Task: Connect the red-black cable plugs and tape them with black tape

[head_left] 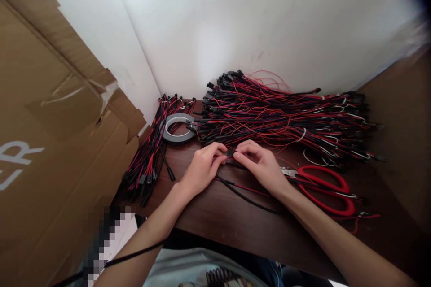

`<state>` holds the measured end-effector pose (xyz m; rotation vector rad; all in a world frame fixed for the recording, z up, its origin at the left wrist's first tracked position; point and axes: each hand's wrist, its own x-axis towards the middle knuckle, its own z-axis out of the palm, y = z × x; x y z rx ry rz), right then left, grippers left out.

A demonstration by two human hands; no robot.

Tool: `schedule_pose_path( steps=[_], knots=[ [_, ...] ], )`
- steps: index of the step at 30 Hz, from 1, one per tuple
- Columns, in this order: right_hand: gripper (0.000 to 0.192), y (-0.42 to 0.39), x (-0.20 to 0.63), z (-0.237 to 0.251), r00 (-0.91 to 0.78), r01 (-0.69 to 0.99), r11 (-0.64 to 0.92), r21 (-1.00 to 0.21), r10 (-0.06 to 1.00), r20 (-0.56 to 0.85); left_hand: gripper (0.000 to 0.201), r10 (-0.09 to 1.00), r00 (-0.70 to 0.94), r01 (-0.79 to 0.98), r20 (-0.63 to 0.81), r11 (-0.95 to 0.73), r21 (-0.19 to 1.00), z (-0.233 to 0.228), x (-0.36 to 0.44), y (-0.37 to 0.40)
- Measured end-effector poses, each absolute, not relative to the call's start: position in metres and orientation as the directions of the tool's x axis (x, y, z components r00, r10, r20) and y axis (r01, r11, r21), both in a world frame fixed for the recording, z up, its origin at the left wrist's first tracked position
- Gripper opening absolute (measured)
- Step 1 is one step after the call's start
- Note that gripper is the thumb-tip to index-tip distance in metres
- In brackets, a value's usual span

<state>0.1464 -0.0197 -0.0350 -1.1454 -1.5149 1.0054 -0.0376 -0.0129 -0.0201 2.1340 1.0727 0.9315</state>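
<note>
My left hand (202,168) and my right hand (261,163) meet over the dark wooden table (235,224), fingertips pinched together on a small black connector (230,153) of a red and black wire (242,190). That wire trails toward me across the table. Just behind my hands lies a large pile of red and black wire harnesses (286,119). A roll of black tape (178,128) lies flat to the left of the pile. Red-handled scissors (325,186) rest on the table right of my right hand.
A second bundle of red and black wires (151,152) lies along the table's left edge. Folded brown cardboard (50,134) leans at the left. White walls (252,22) close the corner behind. A dark board (404,134) stands at the right.
</note>
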Motion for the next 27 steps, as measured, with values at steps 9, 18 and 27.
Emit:
schedule_pose_path(
  steps=[9, 18, 27],
  knots=[
    [0.018, -0.0196, 0.1460, -0.0375, -0.148, 0.264, 0.272, -0.925, 0.959, 0.240, 0.010, 0.843, 0.446, 0.452, 0.302, -0.503, 0.737, -0.0184, -0.0376, -0.0133],
    [0.015, -0.0200, 0.1451, -0.0398, -0.136, 0.298, 0.290, -0.909, 0.956, 0.261, 0.008, 0.853, 0.427, 0.446, 0.300, -0.488, 0.750, -0.0177, -0.0367, -0.0147],
    [0.015, -0.0208, 0.1464, -0.0373, -0.153, 0.281, 0.290, -0.915, 0.955, 0.255, 0.006, 0.863, 0.419, 0.449, 0.282, -0.467, 0.762, -0.0166, -0.0360, -0.0142]
  ],
)
